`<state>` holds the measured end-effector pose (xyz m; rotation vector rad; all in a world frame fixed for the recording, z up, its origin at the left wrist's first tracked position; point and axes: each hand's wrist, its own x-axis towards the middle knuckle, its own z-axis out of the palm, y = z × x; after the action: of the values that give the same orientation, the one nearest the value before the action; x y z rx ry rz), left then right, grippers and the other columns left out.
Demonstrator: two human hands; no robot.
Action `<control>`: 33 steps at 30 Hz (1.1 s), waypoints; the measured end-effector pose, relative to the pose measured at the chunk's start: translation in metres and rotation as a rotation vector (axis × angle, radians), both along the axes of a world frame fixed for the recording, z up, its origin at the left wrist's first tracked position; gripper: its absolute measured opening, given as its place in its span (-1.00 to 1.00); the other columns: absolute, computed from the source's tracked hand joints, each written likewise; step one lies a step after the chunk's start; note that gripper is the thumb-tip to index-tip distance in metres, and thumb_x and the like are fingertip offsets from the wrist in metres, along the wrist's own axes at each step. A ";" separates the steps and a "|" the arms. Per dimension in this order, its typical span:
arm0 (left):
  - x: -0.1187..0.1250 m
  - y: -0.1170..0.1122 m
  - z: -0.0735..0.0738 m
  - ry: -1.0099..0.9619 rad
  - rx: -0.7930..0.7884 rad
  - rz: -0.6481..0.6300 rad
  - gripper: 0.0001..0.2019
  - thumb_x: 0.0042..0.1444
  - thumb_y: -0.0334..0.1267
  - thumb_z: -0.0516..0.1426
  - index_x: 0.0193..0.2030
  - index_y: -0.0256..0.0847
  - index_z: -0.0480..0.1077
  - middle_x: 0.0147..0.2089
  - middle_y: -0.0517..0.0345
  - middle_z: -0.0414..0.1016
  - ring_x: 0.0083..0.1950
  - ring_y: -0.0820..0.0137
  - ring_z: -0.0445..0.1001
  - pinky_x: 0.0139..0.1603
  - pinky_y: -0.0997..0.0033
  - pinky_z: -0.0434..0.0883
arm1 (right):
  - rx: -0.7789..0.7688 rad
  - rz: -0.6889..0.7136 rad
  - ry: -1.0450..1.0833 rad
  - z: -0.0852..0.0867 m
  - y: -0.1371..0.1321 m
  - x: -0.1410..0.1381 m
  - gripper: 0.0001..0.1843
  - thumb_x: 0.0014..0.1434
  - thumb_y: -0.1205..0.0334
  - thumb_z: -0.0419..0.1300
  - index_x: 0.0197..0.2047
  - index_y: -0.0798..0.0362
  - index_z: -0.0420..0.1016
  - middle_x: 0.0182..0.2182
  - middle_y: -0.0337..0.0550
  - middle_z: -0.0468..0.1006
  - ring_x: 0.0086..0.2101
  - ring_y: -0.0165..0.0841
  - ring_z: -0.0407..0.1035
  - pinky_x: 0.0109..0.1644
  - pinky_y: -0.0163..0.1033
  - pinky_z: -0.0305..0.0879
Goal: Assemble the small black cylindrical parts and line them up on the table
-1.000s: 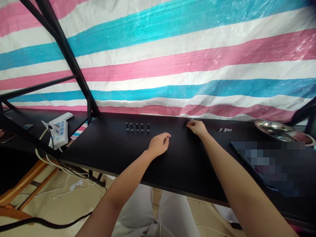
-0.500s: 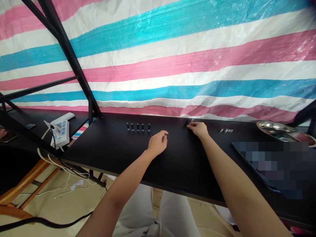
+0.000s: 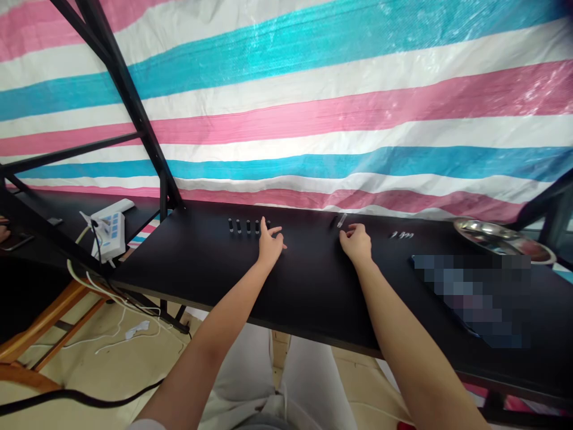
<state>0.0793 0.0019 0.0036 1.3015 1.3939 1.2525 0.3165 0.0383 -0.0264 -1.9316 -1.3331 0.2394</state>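
Note:
My left hand (image 3: 271, 242) has its fingers spread, the index finger reaching to the right end of a row of several small black-and-clear cylinders (image 3: 248, 227). It partly covers the rightmost ones, and I cannot make out whether it touches them. To the right, my right hand (image 3: 357, 243) hovers low over the black table (image 3: 308, 280) with loosely bent fingers and nothing visible in them. Just beyond its fingertips lies a small clear tube (image 3: 342, 220), apart from the hand. A small black piece (image 3: 333, 221) is left of that tube.
Several small shiny clear pieces (image 3: 401, 235) lie right of my right hand. Farther right are a round metal tray (image 3: 544, 255) and a pixelated dark flat object (image 3: 465, 298). A white power strip (image 3: 111, 236) and a black metal frame (image 3: 134, 113) stand at left.
My left hand has moved left to the cylinder row and spread its fingers. My right hand has let go of the small pieces at the table's back and drawn back toward me.

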 end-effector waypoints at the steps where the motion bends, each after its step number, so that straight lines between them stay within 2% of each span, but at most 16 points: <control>1: 0.000 0.002 -0.001 -0.045 -0.029 -0.008 -0.20 0.09 -0.43 0.00 0.34 -0.06 -0.45 0.14 -0.04 0.33 -0.57 0.63 0.41 -0.59 0.59 0.30 | -0.010 -0.005 -0.001 0.002 -0.003 -0.002 -0.68 0.02 0.22 0.08 -0.12 0.11 0.26 -0.38 -0.04 0.49 -0.29 -0.20 0.38 -0.17 -0.13 0.23; 4: 0.001 0.005 -0.001 -0.156 -0.105 -0.027 -0.23 0.09 -0.46 0.00 0.34 -0.09 -0.38 0.24 -0.17 0.20 -0.55 0.61 0.45 -0.65 0.61 0.28 | -0.049 -0.008 -0.019 0.006 -0.013 -0.008 -0.74 0.02 0.22 0.07 -0.17 0.08 0.24 -0.38 -0.05 0.48 -0.31 -0.20 0.38 -0.19 -0.13 0.23; 6: 0.001 0.004 0.002 -0.192 -0.137 -0.027 -0.32 0.09 -0.45 0.02 0.31 -0.13 -0.19 0.26 -0.21 0.15 -0.51 0.59 0.48 -0.63 0.63 0.30 | -0.070 -0.001 -0.036 0.007 -0.020 -0.012 -0.76 0.02 0.21 0.06 -0.19 0.07 0.24 -0.38 -0.07 0.48 -0.32 -0.21 0.38 -0.20 -0.13 0.23; 8: 0.001 0.001 0.005 -0.209 -0.143 -0.012 -0.46 0.11 -0.42 0.05 0.23 -0.21 -0.01 0.22 -0.23 0.22 -0.48 0.56 0.50 -0.63 0.64 0.30 | -0.077 0.013 -0.051 0.008 -0.025 -0.016 -0.78 0.02 0.21 0.07 -0.21 0.05 0.24 -0.39 -0.08 0.48 -0.33 -0.22 0.38 -0.21 -0.13 0.23; 11: 0.001 -0.002 0.007 -0.229 -0.118 0.015 -0.65 0.13 -0.33 0.08 0.05 -0.33 0.15 0.01 -0.20 0.43 -0.52 0.56 0.48 -0.66 0.64 0.24 | -0.055 0.072 -0.061 0.007 -0.031 -0.022 -0.81 0.02 0.19 0.07 -0.25 0.04 0.25 -0.40 -0.10 0.48 -0.36 -0.25 0.37 -0.25 -0.16 0.23; 14: 0.000 -0.004 0.007 -0.254 -0.069 -0.003 -0.77 0.14 -0.23 0.09 -0.16 -0.36 0.25 -0.19 -0.12 0.53 -0.61 0.58 0.42 -0.70 0.64 0.16 | 0.036 0.201 -0.048 0.005 -0.033 -0.028 -0.83 0.02 0.17 0.07 -0.29 0.03 0.28 -0.42 -0.11 0.48 -0.40 -0.28 0.35 -0.30 -0.20 0.23; 17: 0.002 -0.004 0.007 -0.272 -0.040 -0.081 -0.78 0.10 -0.17 0.12 -0.34 -0.34 0.31 -0.40 0.02 0.53 -0.67 0.60 0.35 -0.71 0.63 0.11 | 0.151 0.356 -0.011 0.005 -0.034 -0.036 -0.83 0.04 0.14 0.06 -0.31 0.04 0.31 -0.46 -0.14 0.47 -0.45 -0.33 0.34 -0.32 -0.22 0.24; 20: 0.004 -0.006 0.009 -0.282 -0.024 -0.124 -0.77 0.03 -0.17 0.17 -0.42 -0.34 0.37 -0.52 0.13 0.47 -0.72 0.64 0.25 -0.72 0.62 0.10 | 0.253 0.447 0.007 0.009 -0.039 -0.045 -0.75 0.11 0.06 0.01 -0.28 0.05 0.34 -0.47 -0.14 0.47 -0.48 -0.35 0.33 -0.33 -0.24 0.24; 23: 0.005 -0.010 0.012 -0.309 -0.011 -0.154 -0.79 -0.02 -0.19 0.20 -0.38 -0.34 0.41 -0.46 0.11 0.50 -0.71 0.66 0.24 -0.71 0.61 0.11 | 0.321 0.480 -0.006 0.016 -0.046 -0.053 -0.65 0.18 -0.03 -0.05 -0.23 0.05 0.37 -0.44 -0.11 0.48 -0.46 -0.34 0.35 -0.32 -0.24 0.24; 27: 0.005 -0.014 0.012 -0.310 -0.003 -0.325 -0.73 -0.04 -0.21 0.21 -0.22 -0.35 0.42 -0.26 -0.06 0.56 -0.65 0.59 0.36 -0.66 0.60 0.12 | 0.305 0.570 -0.044 0.023 -0.055 -0.063 -0.60 0.23 -0.06 -0.13 -0.19 0.04 0.36 -0.42 -0.11 0.48 -0.43 -0.34 0.36 -0.31 -0.26 0.22; 30: 0.005 -0.016 0.011 -0.277 0.013 -0.454 -0.68 -0.02 -0.20 0.21 -0.15 -0.36 0.40 -0.17 -0.16 0.55 -0.59 0.54 0.43 -0.64 0.59 0.12 | 0.282 0.622 -0.110 0.025 -0.057 -0.066 -0.56 0.26 -0.06 -0.22 -0.33 0.03 0.32 -0.49 -0.15 0.43 -0.49 -0.37 0.30 -0.35 -0.28 0.19; 33: 0.006 -0.017 0.011 -0.247 0.015 -0.512 -0.67 -0.01 -0.19 0.20 -0.13 -0.37 0.39 -0.14 -0.20 0.53 -0.57 0.51 0.46 -0.63 0.59 0.13 | 0.286 0.590 -0.152 0.026 -0.057 -0.066 -0.53 0.26 -0.07 -0.28 -0.44 0.02 0.23 -0.55 -0.17 0.36 -0.53 -0.38 0.26 -0.40 -0.29 0.14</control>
<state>0.0849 -0.0153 0.0143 1.3512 0.8093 1.0268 0.2506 -0.0188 -0.0008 -1.3069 -1.9070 0.1749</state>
